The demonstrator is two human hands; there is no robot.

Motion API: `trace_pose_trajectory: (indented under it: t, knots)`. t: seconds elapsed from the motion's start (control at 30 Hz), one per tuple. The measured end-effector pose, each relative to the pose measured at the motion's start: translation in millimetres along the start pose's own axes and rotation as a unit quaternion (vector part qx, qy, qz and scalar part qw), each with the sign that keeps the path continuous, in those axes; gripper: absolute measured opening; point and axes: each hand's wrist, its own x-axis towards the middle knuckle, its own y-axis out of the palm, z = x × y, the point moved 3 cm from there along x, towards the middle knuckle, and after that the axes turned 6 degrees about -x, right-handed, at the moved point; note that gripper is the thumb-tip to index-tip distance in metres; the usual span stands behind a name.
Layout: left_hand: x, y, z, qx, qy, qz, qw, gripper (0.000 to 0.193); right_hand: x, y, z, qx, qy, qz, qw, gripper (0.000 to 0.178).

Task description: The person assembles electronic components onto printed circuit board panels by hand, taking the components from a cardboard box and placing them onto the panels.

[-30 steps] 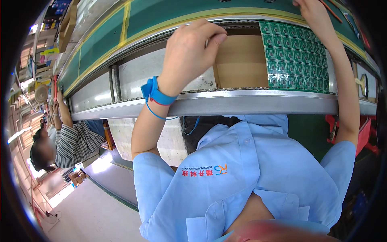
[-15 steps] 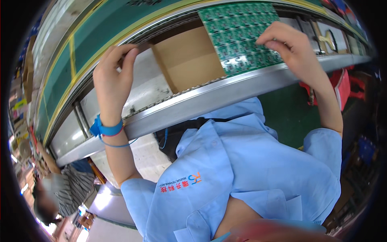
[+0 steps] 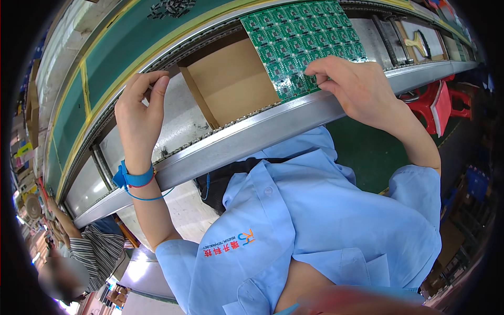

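Observation:
A panel of green circuit boards [image 3: 294, 39] lies across the metal rails, partly over an open cardboard box [image 3: 228, 79]. My right hand [image 3: 362, 92] is over the panel's near right part, thumb and fingers pinched just above a board. Whatever the pinch holds is too small to make out. To the left of the box, my left hand [image 3: 139, 113] is raised over the rail with its fingers curled and the thumb close to the index finger. Any small thing in it is hidden. A blue wrist strap [image 3: 137, 177] with a cord circles my left wrist.
Beyond the far rail, a heap of small dark parts [image 3: 170, 8] lies on a green work surface [image 3: 126, 52]. A yellow-handled brush [image 3: 417, 44] is at the right. The near metal rail [image 3: 236, 126] runs in front of me. A red stool [image 3: 459, 102] stands right; another person [image 3: 97, 252] is at lower left.
My right hand has moved left and nearer over the panel, its fingertips lower. The left hand has shifted slightly left, still curled. The whole view has shifted a little.

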Motion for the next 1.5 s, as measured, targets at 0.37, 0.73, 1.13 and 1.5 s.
trace_pose_trajectory:
  t: [0.37,0.73,1.13,1.5]
  knots:
    - [-3,1,-1,-0.019,-0.015,-0.002,1.0,0.014,4,1,6,-0.076,-0.049,0.015,0.996,0.028]
    - [-1,3,-4,-0.012,-0.002,0.0,1.0,0.012,-9,10,45,-0.004,-0.126,0.006,0.992,0.028]
    - [-1,-11,5,0.023,0.042,-0.033,0.998,0.008,5,22,44,-0.078,-0.022,0.017,0.997,0.042]
    - [-7,-168,220,0.155,-0.26,-0.248,0.921,0.026,-26,-5,-17,-0.084,0.149,0.037,0.985,0.025]
